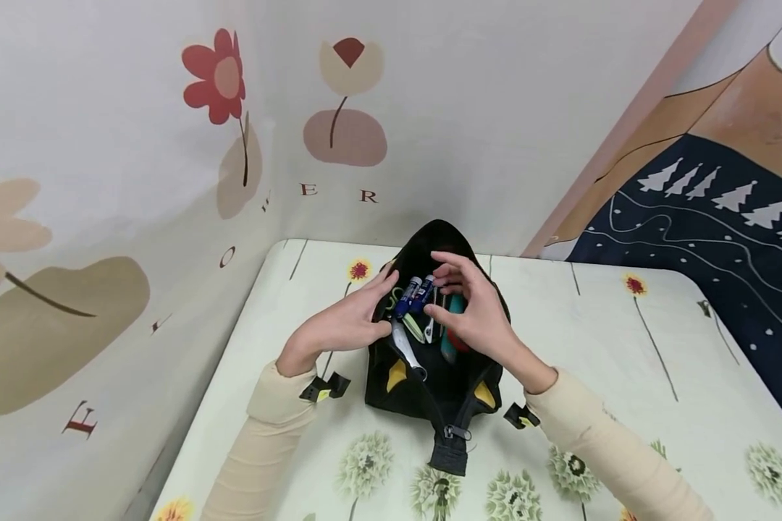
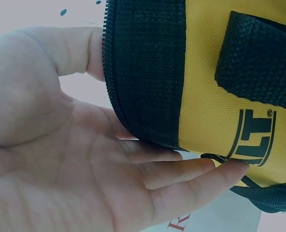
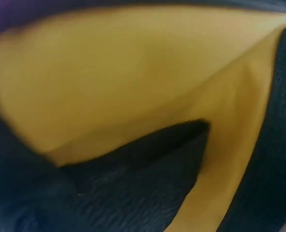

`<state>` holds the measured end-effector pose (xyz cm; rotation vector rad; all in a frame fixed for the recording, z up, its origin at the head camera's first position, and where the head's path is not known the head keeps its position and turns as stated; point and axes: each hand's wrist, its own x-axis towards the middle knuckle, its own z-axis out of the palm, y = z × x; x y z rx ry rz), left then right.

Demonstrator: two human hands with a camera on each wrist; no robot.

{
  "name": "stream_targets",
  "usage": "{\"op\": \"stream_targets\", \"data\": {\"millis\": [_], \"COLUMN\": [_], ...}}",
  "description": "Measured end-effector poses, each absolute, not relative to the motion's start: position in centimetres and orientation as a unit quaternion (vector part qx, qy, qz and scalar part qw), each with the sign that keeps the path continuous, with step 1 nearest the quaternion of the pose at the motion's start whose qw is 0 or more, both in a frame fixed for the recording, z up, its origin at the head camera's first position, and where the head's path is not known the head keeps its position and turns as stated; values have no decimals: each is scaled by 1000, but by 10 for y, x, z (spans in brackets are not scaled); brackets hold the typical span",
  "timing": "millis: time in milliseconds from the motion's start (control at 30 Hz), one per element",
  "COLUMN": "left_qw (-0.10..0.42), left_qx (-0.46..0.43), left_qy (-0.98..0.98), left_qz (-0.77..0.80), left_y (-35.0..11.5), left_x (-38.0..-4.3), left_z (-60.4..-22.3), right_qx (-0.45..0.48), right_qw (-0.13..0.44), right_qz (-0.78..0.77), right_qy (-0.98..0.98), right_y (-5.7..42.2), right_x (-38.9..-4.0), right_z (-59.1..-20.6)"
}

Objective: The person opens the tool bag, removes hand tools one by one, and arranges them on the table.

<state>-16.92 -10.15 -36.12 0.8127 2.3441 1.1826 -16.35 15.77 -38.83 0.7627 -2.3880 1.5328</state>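
Observation:
A black and yellow zippered tool bag point(image 1: 400, 394) stands unzipped on the table, its opening facing up. My left hand point(image 1: 348, 315) rests against its left rim. In the left wrist view, the left hand point(image 2: 99, 159) has its fingers nearly straight beside the bag's yellow side point(image 2: 206, 63), thumb tip hidden behind the zipper edge. Over the opening hovers my right hand point(image 1: 472, 307), fingers loosely bent and nothing visible between them. Inside lie two blue tubes point(image 1: 409, 295), a white-handled tool point(image 1: 405, 344) and a teal item point(image 1: 455, 307). The right wrist view shows yellow lining point(image 3: 133, 87), blurred.
The bag sits on a table with a flower-print cloth point(image 1: 573, 325). A printed fabric wall point(image 1: 443, 108) rises behind the table and along its left side. The bag's zipper end point(image 1: 450, 452) hangs toward the front.

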Motion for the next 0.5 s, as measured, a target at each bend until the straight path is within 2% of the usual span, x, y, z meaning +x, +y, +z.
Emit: {"op": "stream_targets", "data": {"millis": [267, 500], "left_qw": [201, 206], "left_qx": [293, 295], "left_qy": [836, 833], "left_qz": [419, 419], "left_y": [-102, -104], "left_x": [-170, -170], "left_z": [-364, -364], "right_qx": [293, 282], "right_qw": [25, 15], "right_qz": [461, 420], "right_qy": [-837, -863], "right_y": [163, 169], "right_x": [-172, -176], "right_z": [-405, -417]}}
